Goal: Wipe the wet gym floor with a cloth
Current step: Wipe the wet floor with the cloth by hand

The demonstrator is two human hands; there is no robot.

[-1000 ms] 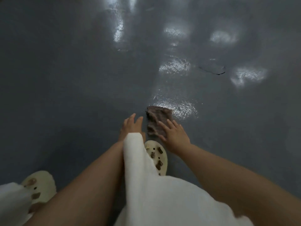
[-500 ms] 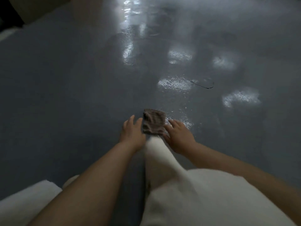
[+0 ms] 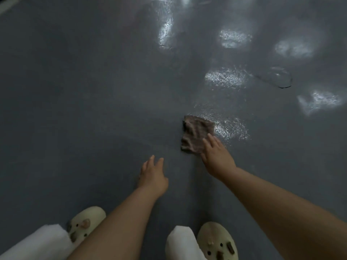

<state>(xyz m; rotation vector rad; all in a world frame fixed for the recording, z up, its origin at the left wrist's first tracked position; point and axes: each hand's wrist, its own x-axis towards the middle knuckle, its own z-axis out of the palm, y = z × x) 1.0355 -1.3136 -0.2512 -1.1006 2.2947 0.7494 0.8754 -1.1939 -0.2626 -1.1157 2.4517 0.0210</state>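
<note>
Cloth [image 3: 197, 134] flat on wet floor [image 3: 93, 91] under right hand [image 3: 217, 156] fingers.

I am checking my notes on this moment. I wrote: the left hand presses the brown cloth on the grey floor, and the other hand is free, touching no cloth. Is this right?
Not quite: the hands are swapped. The head view shows the right hand pressing the brown cloth on the grey floor with straight fingers, while the left hand is free, touching no cloth.
</note>
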